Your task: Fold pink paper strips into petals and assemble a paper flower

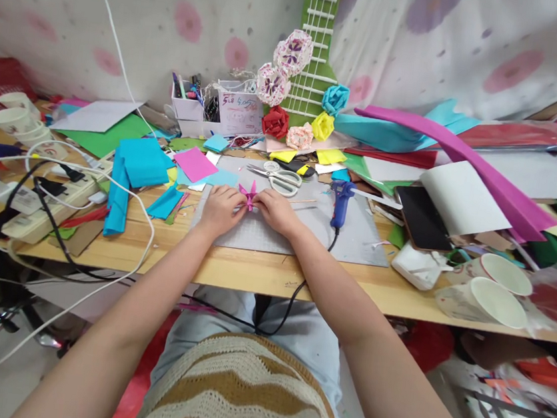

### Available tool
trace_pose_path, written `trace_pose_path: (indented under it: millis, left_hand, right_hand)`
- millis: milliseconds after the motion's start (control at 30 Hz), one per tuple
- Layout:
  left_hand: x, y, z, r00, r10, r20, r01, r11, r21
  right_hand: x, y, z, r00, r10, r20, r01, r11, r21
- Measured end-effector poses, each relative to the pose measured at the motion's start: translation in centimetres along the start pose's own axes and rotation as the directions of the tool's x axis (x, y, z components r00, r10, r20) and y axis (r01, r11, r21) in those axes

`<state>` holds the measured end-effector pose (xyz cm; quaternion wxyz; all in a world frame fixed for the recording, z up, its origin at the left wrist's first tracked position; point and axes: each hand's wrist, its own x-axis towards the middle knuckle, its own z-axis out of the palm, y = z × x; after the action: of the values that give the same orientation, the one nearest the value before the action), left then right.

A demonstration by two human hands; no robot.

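Between my two hands is a small pink paper flower [249, 193] with pointed petals, held just over the grey cutting mat [349, 244]. My left hand [222, 209] pinches it from the left side. From the right, the fingers of my right hand [277, 210] close on its other edge; the fingertips partly hide the lower petals. Scissors [281, 181] with white handles lie just beyond my hands. A blue hot glue gun [341, 203] rests on the mat to the right, its black cord running off the table's front edge.
Blue crepe paper [137, 166] and a pink paper square [196, 164] lie left. A power strip [58, 201] with tangled cables sits at far left. At right are a phone [421, 218], a white box [417, 265] and paper cups [494, 302]. Finished paper roses [275, 122] stand behind.
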<state>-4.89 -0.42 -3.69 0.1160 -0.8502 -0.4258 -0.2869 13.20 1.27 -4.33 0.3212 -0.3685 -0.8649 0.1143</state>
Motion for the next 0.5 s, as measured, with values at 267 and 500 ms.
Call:
trace_pose_path:
  millis: [267, 500]
  left_hand:
    - [0.08, 0.00, -0.16, 1.000, 0.012, 0.028, -0.013, 1.000, 0.016]
    - [0.09, 0.06, -0.18, 0.999, -0.004, 0.041, 0.005, 1.000, -0.020]
  right_hand:
    - [-0.24, -0.38, -0.07, 1.000, -0.019, -0.010, 0.019, 1.000, -0.018]
    - [-0.14, 0.02, -0.03, 1.000, 0.017, -0.006, -0.017, 1.000, 0.015]
